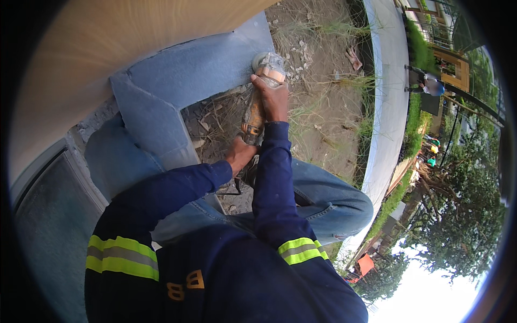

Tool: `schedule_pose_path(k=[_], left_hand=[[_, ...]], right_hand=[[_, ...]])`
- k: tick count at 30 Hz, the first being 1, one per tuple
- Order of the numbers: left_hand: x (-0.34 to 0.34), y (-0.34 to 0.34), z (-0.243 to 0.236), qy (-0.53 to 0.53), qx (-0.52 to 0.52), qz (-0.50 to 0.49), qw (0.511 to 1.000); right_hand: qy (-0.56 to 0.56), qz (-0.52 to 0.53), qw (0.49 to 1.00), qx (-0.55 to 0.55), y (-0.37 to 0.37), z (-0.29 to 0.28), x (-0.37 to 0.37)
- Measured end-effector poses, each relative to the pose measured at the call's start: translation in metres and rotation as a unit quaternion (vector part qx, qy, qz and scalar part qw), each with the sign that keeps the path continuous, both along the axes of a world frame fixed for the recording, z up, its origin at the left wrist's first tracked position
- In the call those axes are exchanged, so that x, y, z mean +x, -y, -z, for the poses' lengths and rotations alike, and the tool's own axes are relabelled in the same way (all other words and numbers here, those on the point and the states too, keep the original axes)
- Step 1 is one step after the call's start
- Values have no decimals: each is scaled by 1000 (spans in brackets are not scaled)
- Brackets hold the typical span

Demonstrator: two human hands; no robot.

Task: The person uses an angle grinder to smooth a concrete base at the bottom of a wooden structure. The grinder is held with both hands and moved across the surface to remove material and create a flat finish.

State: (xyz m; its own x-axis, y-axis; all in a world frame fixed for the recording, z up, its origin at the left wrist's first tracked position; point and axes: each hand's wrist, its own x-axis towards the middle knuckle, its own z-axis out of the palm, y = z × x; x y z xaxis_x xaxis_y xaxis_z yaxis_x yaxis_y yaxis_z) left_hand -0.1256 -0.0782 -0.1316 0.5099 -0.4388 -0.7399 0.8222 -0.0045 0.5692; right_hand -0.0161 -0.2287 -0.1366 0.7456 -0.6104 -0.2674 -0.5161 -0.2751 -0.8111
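Both my hands are closed around a dusty orange-and-dark angle grinder (253, 114). My right hand (275, 100) grips its front part, just behind the head. Lower down, my left hand (240, 154) wraps the rear of the body, below the dark band. At the far end, the grinder's pale round disc and guard (263, 58) lie at the outer edge of a grey stone slab (199, 67). Whether the disc touches the slab or is spinning, I cannot tell. A black cord (232, 188) shows below my left hand.
A tan wall (124, 43) rises along the left. Another grey slab (153, 124) joins the first beside my knee. Dirt with dry grass and rubble (323, 118) lies to the right, bounded by a pale concrete kerb (389, 107). A person in a blue helmet (432, 87) is far off.
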Motion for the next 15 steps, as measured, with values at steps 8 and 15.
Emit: schedule_pose_path(k=[8,15], left_hand=[[4,-26,-10,-10,-10,55,998],[19,-17,0,6,2,43,999]], right_hand=[[0,43,946,322,-40,-29,-51],[26,88,960,266,-38,-27,-34]])
